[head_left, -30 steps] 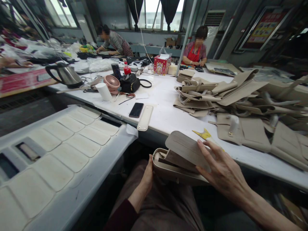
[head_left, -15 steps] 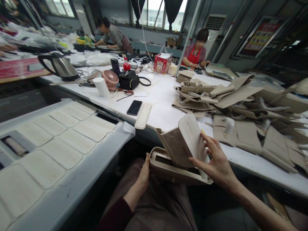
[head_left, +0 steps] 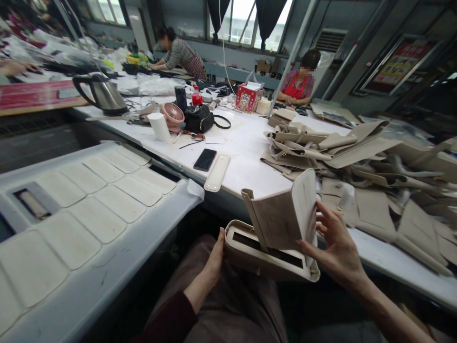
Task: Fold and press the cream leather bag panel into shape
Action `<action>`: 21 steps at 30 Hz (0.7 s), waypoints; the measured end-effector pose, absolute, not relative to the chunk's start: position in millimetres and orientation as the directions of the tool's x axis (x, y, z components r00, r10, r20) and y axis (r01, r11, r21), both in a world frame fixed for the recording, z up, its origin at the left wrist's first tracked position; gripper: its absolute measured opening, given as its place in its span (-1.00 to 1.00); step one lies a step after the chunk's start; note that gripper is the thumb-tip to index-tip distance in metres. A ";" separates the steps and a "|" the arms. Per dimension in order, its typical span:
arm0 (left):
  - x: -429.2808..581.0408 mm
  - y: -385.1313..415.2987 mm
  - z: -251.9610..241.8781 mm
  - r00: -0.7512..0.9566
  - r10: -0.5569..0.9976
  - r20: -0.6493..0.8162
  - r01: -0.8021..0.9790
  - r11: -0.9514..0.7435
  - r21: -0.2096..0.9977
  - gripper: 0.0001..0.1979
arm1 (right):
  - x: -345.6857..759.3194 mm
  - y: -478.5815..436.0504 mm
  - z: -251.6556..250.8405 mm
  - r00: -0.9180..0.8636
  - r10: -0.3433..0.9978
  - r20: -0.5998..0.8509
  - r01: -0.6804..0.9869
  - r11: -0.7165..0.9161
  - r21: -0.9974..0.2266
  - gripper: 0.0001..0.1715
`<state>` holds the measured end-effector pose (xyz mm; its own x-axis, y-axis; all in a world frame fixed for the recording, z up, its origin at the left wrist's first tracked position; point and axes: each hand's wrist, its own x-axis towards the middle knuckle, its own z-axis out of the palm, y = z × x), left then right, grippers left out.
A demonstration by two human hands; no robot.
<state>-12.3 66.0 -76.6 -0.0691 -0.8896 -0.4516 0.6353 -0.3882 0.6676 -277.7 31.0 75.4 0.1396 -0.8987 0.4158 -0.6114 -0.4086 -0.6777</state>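
Above my lap is a beige leather bag body (head_left: 264, 267), tilted, with a long dark slot in its pale upper face. My left hand (head_left: 210, 262) grips its left end, thumb along the edge and the other fingers hidden. My right hand (head_left: 333, 243) pinches a folded beige leather bag piece (head_left: 276, 219) by its right side, where a pale, round-cornered panel (head_left: 305, 200) faces outward. This piece stands up from the slotted face, its lower edge over the slot; whether it goes inside I cannot tell.
Flat beige bag pieces (head_left: 378, 200) are heaped on the white table (head_left: 246, 152) to the right. A phone (head_left: 205, 159) lies beside a pale strip (head_left: 217, 172). At left, several pale panels (head_left: 82, 238) cover a grey board. A kettle (head_left: 107, 95), a pink fan (head_left: 173, 116) and two people are farther back.
My right hand has moved right with the folded piece, turning its pale panel more edge-on. More of the bag body's slot shows at the right. My left hand keeps its hold.
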 end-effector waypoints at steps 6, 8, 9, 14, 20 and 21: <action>-12.4 67.3 -76.1 -0.073 -0.896 -0.437 0.614 -0.386 0.688 -0.29 | -270.0 31.0 75.5 0.229 -0.856 0.464 -0.679 -0.482 -0.554 -0.01; -11.8 67.6 -75.1 -0.073 -0.894 -0.442 0.597 -0.394 0.699 -0.28 | -267.9 31.6 74.3 0.263 -0.837 0.479 -0.702 -0.507 -0.500 -0.01; -11.5 67.7 -74.4 -0.071 -0.893 -0.444 0.587 -0.397 0.705 -0.29 | -267.3 31.9 73.5 0.281 -0.828 0.484 -0.708 -0.520 -0.478 -0.01; -10.6 67.7 -72.3 -0.053 -0.896 -0.441 0.556 -0.394 0.732 -0.33 | -269.9 35.9 70.8 0.390 -0.819 0.422 -0.761 -0.544 -0.353 -0.05; -11.4 65.7 -75.8 -0.086 -0.913 -0.400 0.576 -0.373 0.727 -0.29 | -273.2 43.9 67.7 0.506 -0.815 0.284 -0.844 -0.536 -0.036 -0.05; -11.4 65.7 -75.7 -0.087 -0.910 -0.405 0.576 -0.378 0.725 -0.29 | -272.3 44.5 66.8 0.516 -0.813 0.270 -0.844 -0.536 0.001 -0.04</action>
<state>-11.4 65.7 -75.7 -0.0869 -0.9100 -0.4054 0.5765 -0.3778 0.7245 -272.3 44.5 66.8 0.5163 -0.8126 0.2702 -0.8441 -0.5361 0.0006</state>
